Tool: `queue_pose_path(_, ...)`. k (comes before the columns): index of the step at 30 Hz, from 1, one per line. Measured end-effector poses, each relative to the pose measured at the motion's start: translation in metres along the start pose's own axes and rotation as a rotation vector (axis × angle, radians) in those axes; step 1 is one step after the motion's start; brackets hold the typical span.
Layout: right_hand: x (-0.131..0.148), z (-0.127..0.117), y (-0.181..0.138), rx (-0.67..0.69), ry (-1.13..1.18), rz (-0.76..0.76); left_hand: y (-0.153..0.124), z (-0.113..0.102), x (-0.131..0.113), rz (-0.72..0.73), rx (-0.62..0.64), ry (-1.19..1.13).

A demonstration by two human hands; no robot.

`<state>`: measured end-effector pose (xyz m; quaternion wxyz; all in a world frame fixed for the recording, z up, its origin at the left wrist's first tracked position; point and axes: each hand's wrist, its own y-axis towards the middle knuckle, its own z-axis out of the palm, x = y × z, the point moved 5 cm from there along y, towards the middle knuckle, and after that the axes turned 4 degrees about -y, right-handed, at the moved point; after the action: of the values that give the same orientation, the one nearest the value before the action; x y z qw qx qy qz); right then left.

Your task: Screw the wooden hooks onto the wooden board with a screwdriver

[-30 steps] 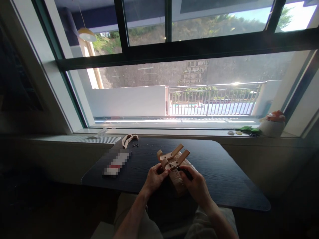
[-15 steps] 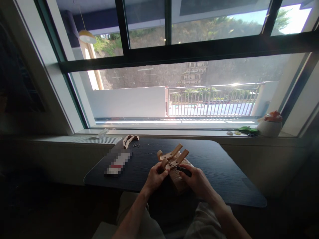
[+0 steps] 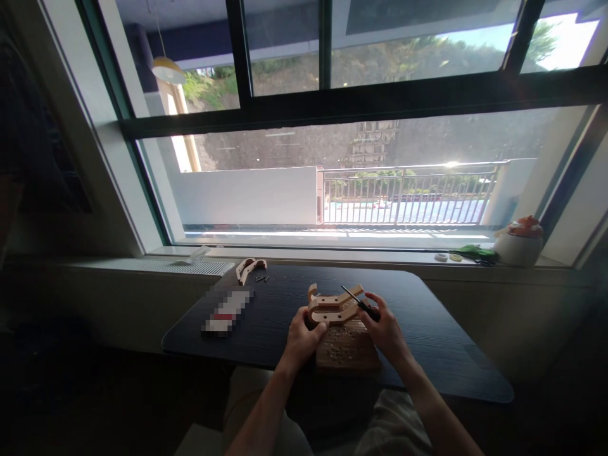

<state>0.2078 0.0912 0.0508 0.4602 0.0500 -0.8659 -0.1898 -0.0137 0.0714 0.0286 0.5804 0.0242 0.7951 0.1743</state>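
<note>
My left hand (image 3: 304, 335) is closed on the left end of a curved wooden piece (image 3: 327, 316) with small dark holes. Behind it runs a second, similar curved wooden piece (image 3: 332, 300); whether the two are joined is unclear. Between thumb and fingers, my right hand (image 3: 388, 329) grips the black handle of a screwdriver (image 3: 368, 309). Its thin shaft points up and left, crossing in front of the right ends of the wooden pieces. Below lies a wooden block (image 3: 349, 358) with small light specks on top, partly hidden by the pieces.
On the dark table (image 3: 437, 354), more curved wooden pieces (image 3: 249, 269) lie at the back left beside several screws (image 3: 261, 277). A pixelated flat item (image 3: 228, 311) rests at the left. Beyond is the window sill, holding a white pot (image 3: 519, 244) at the right.
My right hand has moved up and right, and the screwdriver's tip has lifted off the near wooden piece. The wooden pieces have turned flatter, leaving more of the block showing.
</note>
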Motion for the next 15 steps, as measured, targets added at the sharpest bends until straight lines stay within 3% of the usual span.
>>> queue_pose_path(8,-0.019,0.014,-0.001,0.023,0.370,0.018,-0.004,0.002,0.004,0.061,-0.038,0.101)
queue_pose_path(15,-0.015,0.012,-0.011,-0.131,0.274,-0.047,-0.005,0.002,0.000,0.073,-0.018,0.121)
